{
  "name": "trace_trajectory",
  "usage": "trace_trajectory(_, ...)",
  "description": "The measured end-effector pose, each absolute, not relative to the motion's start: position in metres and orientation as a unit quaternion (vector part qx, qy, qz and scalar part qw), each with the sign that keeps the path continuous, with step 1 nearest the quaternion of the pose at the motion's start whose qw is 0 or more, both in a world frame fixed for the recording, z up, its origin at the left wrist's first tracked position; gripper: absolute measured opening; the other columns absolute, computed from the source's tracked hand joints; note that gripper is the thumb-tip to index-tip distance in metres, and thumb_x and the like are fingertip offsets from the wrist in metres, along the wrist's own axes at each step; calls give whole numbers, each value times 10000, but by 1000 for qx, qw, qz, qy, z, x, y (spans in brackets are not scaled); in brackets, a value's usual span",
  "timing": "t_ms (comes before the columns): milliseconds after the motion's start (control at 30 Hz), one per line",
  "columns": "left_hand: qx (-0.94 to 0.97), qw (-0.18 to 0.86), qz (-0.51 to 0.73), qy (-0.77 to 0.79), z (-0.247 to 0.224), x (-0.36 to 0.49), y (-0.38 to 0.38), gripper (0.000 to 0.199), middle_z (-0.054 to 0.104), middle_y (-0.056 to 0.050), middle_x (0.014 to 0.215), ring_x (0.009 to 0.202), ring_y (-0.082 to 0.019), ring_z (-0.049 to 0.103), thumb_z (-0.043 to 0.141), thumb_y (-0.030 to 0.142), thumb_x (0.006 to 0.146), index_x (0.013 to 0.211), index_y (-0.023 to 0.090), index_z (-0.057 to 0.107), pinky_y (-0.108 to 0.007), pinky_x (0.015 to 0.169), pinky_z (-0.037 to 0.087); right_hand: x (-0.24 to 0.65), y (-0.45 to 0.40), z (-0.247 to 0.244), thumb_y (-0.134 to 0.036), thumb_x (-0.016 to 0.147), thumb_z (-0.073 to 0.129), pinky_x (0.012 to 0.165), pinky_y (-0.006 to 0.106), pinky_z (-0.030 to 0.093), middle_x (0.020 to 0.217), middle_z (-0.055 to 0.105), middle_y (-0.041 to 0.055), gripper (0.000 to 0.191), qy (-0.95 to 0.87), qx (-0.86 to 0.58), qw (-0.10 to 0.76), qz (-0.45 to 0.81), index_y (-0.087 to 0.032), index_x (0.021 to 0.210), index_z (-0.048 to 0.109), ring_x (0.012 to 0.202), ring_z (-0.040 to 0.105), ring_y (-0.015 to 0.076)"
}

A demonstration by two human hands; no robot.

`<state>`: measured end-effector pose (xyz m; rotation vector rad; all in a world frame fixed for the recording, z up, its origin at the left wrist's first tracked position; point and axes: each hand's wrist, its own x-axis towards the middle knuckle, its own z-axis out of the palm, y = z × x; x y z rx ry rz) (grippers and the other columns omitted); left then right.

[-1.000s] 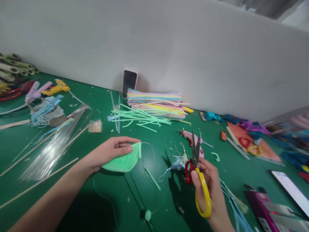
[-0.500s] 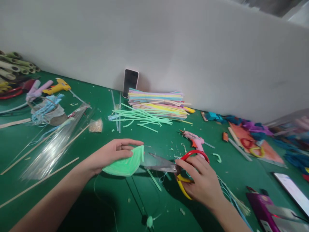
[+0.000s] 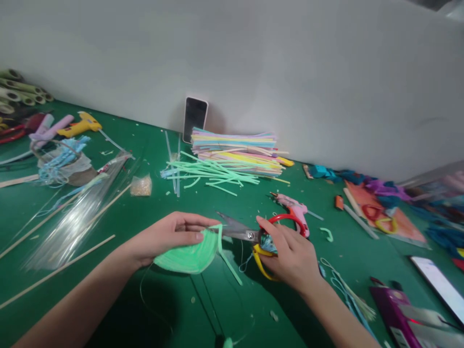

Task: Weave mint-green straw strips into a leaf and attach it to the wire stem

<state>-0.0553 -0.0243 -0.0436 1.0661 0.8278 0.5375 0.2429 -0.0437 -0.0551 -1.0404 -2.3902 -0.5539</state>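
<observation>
My left hand (image 3: pixel 174 239) pinches a green half-round piece (image 3: pixel 190 253) built from narrow strips, gripping it along its top edge. A loose strip end (image 3: pixel 228 266) hangs down from its right corner. In my right hand (image 3: pixel 290 251) is a pair of scissors (image 3: pixel 250 236) with one red and one yellow handle loop. The scissors' blades are spread and point left, with the piece's upper right corner at the blades. A thin thread dangles below the green piece, and a small green bit (image 3: pixel 227 342) shows at the bottom edge.
Green strips (image 3: pixel 217 171) and bundled pastel strips (image 3: pixel 235 140) lie before a propped phone (image 3: pixel 195 118). A pink glue gun (image 3: pixel 295 208) rests behind the scissors. At left are a yellow glue gun (image 3: pixel 80 125), clear wrappers (image 3: pixel 87 212) and sticks (image 3: pixel 58 273). A purple box (image 3: pixel 402 314) stands at right.
The scissors have moved left and up, bringing their opened blades to the green piece's corner. The strip end at that corner now hangs more visibly. My left hand keeps its hold.
</observation>
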Motion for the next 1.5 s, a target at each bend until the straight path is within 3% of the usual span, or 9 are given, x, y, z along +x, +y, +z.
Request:
trace_trajectory(167,484,745,251,384,-50,-57,-24,376,701,-78,1246,1038,-192,667,720,296,824,1194,239,691,-276,880,493,247,-44,-51,-299,953,532,641,299,458,837,690,96,383,-882,-355,209,-227,-56,1248,553,670,599,190)
trace_trajectory(267,469,753,252,385,-53,-57,-23,360,727,-85,1191,959,-182,690,729,292,816,1170,231,700,-275,833,510,249,-44,-49,-259,960,525,632,287,442,834,688,80,336,-888,-344,191,-239,-69,1233,565,659,589,175)
trace_trajectory(600,422,769,257,406,-57,-55,-20,402,703,-130,1230,1003,-232,694,776,261,755,1141,173,704,-329,866,520,246,-31,-38,-186,923,527,572,295,358,690,639,35,189,-895,-314,138,-286,-140,1017,684,588,518,151)
trace_trajectory(867,346,827,256,363,-64,-52,-18,370,756,-119,1068,803,-162,706,757,222,768,1129,152,712,-229,700,515,242,-12,-27,-185,878,579,580,326,281,597,603,29,131,-902,-236,96,-349,-152,866,705,591,479,168)
trace_trajectory(1133,333,824,250,385,-62,-50,-18,366,753,-70,954,655,-106,663,756,245,779,1134,169,714,-190,594,486,243,-7,-24,-156,915,511,560,318,271,500,536,7,255,-920,-225,95,-308,-173,710,662,512,450,153)
trace_trajectory(1233,342,818,249,389,-58,-51,-18,344,757,-63,962,676,-110,672,766,244,766,1101,176,730,-186,609,496,247,-9,-26,-194,913,509,555,305,285,515,567,10,244,-909,-282,115,-284,-177,711,646,511,495,152)
trace_trajectory(1333,388,792,247,400,-52,-54,-19,345,765,-68,967,726,-129,682,768,271,768,1100,186,734,-193,637,502,253,-15,-31,-340,898,552,515,293,273,566,634,32,223,-865,-414,114,-261,-168,792,646,510,567,170)
trace_trajectory(1400,419,776,243,405,-47,-55,-21,326,771,-63,938,744,-141,683,778,282,756,1068,193,748,-199,639,504,256,-23,-36,-407,885,572,472,287,236,586,661,45,258,-839,-491,68,-225,-163,829,639,486,592,189)
trace_trajectory(1500,458,752,239,410,-41,-56,-23,271,773,-49,868,724,-148,673,797,292,729,984,203,777,-203,610,500,260,-38,-39,-343,840,644,430,280,206,614,687,52,179,-836,-536,-48,-106,-167,870,632,471,614,208)
